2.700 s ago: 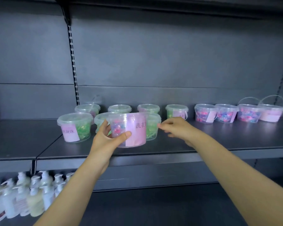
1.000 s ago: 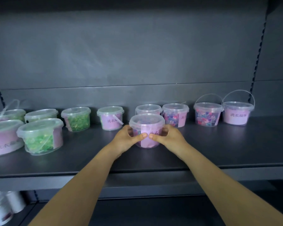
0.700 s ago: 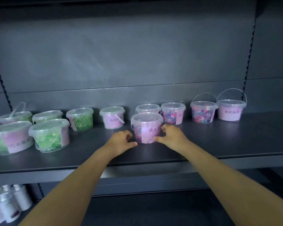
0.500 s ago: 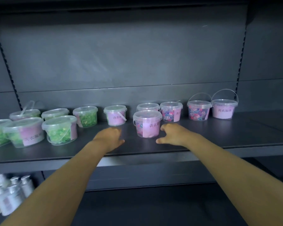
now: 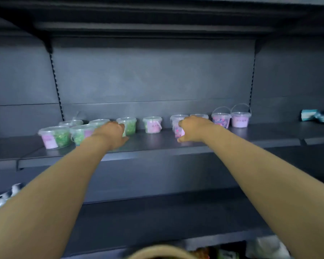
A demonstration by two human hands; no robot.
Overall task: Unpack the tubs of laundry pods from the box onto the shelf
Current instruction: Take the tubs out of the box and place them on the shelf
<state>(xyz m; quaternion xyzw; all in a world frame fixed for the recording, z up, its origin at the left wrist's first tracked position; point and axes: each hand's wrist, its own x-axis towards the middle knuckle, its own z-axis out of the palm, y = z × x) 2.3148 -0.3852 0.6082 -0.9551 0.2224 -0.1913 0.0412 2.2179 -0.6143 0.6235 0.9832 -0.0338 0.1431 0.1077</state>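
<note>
Clear tubs of laundry pods stand in rows on the dark shelf [image 5: 157, 146]. Green-pod tubs [image 5: 54, 136] fill the left, pink-labelled tubs [image 5: 152, 124] the middle and right, and two handled tubs [image 5: 239, 119] end the row. Just left of my right hand [image 5: 193, 128] stands a pink tub [image 5: 176, 128], partly hidden by it; the blur hides whether they touch. My left hand [image 5: 112, 133] hovers over the shelf in front of a green tub [image 5: 129, 126], holding nothing. Both hands have relaxed fingers.
A teal package [image 5: 316, 116] lies on the shelf at far right. White pump bottles [image 5: 0, 197] show on the lower shelf at left. A tan rounded edge [image 5: 157, 252] fills the bottom middle. Another shelf board hangs overhead.
Both hands let go of the pink tub after setting it on the shelf in front of the back row. The view has pulled back and the arms are drawing away from the shelf.
</note>
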